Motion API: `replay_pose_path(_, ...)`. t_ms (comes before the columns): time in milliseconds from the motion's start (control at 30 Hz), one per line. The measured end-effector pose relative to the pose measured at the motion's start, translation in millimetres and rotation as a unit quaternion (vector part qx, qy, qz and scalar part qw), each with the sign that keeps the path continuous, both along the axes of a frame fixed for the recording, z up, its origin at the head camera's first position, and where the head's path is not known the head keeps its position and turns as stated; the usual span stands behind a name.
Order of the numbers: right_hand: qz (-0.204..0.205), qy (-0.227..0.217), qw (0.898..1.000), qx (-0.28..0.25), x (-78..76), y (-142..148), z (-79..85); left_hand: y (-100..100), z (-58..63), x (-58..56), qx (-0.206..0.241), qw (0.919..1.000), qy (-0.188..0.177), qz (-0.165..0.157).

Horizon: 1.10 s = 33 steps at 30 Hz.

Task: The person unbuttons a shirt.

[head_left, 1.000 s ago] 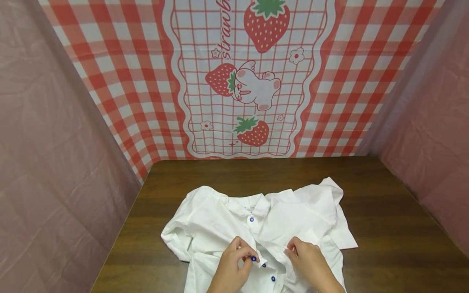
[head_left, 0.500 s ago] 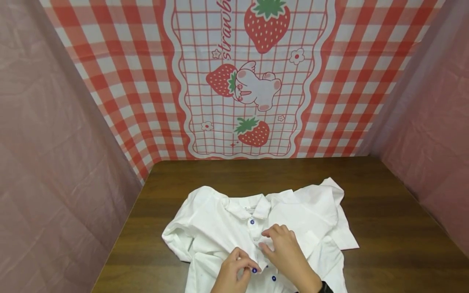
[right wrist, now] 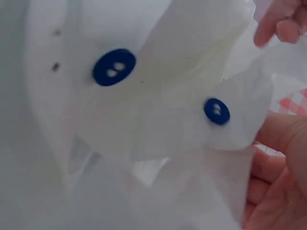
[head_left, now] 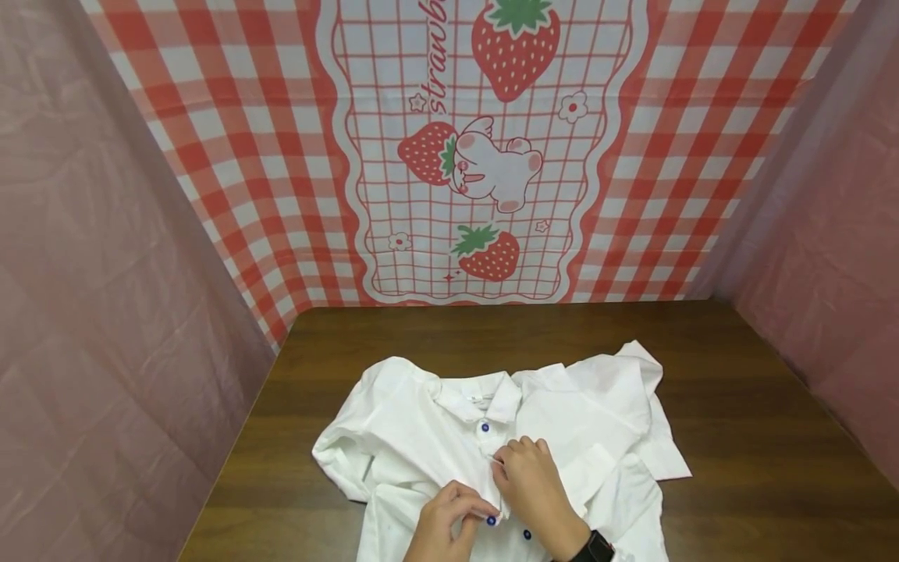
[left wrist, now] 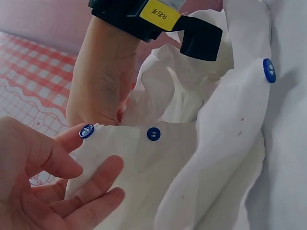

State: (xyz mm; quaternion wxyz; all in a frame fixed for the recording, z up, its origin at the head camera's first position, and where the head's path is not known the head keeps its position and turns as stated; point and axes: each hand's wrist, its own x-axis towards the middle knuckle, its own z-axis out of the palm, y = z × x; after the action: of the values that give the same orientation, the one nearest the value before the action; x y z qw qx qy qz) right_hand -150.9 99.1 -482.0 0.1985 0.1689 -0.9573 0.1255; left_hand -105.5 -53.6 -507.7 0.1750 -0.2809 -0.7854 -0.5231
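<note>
A white short-sleeved shirt lies front up with its collar toward the back. Blue buttons run down its front, the top button just below the collar. My left hand pinches the front edge beside a blue button; its other fingers lie against the cloth in the left wrist view. Just above and to the right, my right hand pinches the front edge between thumb and fingers. The right wrist view shows this right hand at the cloth's edge, near another button. The buttonholes are hard to make out.
The shirt lies on a brown wooden table. Behind the table hangs a red checked strawberry cloth, with pink curtains on both sides. A dark watch is on the right wrist.
My right hand has let go of the flap on the right, moved left with fingers apart, and now pinches the front edge. My left hand has shifted slightly down, still pinching the edge.
</note>
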Motion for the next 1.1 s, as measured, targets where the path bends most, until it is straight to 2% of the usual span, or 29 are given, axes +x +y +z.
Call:
replay_pose_path(133, 0.001, 0.069, 0.997, -0.023, -4.0, 2.5, 0.8, -0.3, 8.3, -1.9, 0.011, 0.9994, -0.034, 0.005)
replay_pose_path(267, 0.009, 0.141, 0.988, -0.058, -9.3, 5.8, 4.9, 2.2, 20.1, -6.9, 0.015, 0.9960, -0.075, 0.047)
replay_pose_path(333, 0.013, 0.164, 0.984, -0.076, -11.4, 7.9, 7.8, 4.5, 25.3, -11.3, 0.013, 0.9958, -0.057, 0.070)
replay_pose_path(467, 0.018, 0.193, 0.975, -0.106, -13.3, 11.8, 12.3, 10.2, 33.0, -21.5, 0.013, 0.9946, 0.015, 0.102)
replay_pose_path(533, 0.017, 0.205, 0.971, -0.121, -13.4, 13.6, 14.2, 13.9, 36.0, -26.1, 0.022, 0.9941, 0.029, 0.102)
replay_pose_path(700, 0.012, 0.223, 0.962, -0.155, -11.8, 16.9, 19.3, 25.0, 42.1, -37.4, 0.041, 0.9952, 0.022, 0.086)
replay_pose_path(900, 0.025, 0.234, 0.955, -0.181, -7.7, 18.9, 24.4, 36.7, 45.9, -46.6, 0.013, 0.9964, 0.006, 0.083)
replay_pose_path(1100, 0.032, 0.240, 0.950, -0.197, -2.8, 21.3, 22.6, 41.0, 42.1, -52.0, -0.026, 0.9967, 0.005, 0.076)
